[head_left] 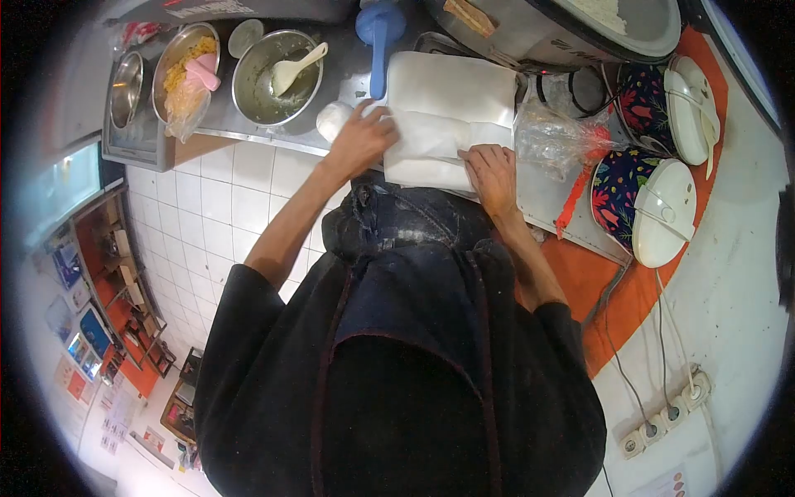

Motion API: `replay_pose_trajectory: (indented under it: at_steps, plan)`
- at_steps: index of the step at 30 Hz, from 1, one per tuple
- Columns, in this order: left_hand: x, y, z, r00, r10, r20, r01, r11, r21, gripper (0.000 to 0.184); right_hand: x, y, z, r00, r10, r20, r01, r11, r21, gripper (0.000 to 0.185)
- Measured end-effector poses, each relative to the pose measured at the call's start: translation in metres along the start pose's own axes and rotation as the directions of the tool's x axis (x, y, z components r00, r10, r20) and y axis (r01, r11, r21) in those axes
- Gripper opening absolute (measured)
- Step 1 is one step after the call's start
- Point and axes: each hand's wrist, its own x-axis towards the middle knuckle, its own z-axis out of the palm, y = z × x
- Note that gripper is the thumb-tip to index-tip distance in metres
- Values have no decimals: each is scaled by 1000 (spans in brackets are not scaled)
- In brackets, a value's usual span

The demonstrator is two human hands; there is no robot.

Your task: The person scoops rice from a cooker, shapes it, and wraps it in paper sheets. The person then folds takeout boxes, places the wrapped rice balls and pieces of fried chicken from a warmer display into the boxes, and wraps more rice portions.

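Observation:
White paper sheets (451,83) lie on the metal counter in front of me, with a looser, folded piece of paper (435,137) on top. My left hand (362,137) is at the left edge of this paper, its fingers bent and smeared by motion, so its grip does not show clearly. A round white thing (333,122) sits right beside that hand, partly covered by it. My right hand (493,172) has its fingers pressed together on the right part of the folded paper, gripping its edge.
A bowl with a white rice paddle (296,70), a bowl of yellow food (175,70) and a blue-handled tool (378,70) stand at the back left. Behind is a large rice container (546,41). Clear plastic bags (551,137) and two patterned pots (617,199) are rightward.

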Motion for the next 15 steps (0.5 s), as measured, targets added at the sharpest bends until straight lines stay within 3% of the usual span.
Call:
replay_pose_trajectory:
  at_steps: [1,3,4,6,7,9,11,12,13,14,15]
  plan:
    - [-6,0,-9,1000,5,-1,-5,1000,6,50,-1,-1,1,1000,8,5,-8,1000,-15,21]
    - [-23,9,-26,924,-184,-335,183,982,-35,55,-5,-5,2,999,31,14,-31,999,-31,20]
    - [-18,18,-34,927,-174,-331,173,984,-34,55,-4,-9,3,999,35,-3,-35,999,-5,19]
    - [9,48,-48,887,-14,-462,-85,977,-195,62,-7,-12,4,999,40,-20,-40,999,14,19]
    - [23,56,-34,885,-13,-465,-88,977,-195,62,-9,-11,6,1000,13,-4,-13,1000,-5,18]
    - [55,59,15,905,170,-390,-220,971,-88,63,-5,-8,5,1000,-20,1,20,999,-30,19]
    - [57,59,32,900,164,-403,-226,968,-110,62,-8,-5,-1,972,135,-194,-116,988,106,32]
    - [59,57,36,896,155,-416,-228,965,-132,61,-1,-1,-2,971,137,-198,-118,988,101,32]
    - [59,55,37,896,159,-415,-233,963,-133,61,9,2,-2,862,389,-324,-363,921,141,39]
    - [58,55,38,898,169,-407,-232,966,-111,63,15,3,-3,675,604,-425,-574,791,212,47]
    - [56,54,38,899,179,-400,-231,969,-84,65,23,0,-9,582,779,-234,-697,626,351,54]
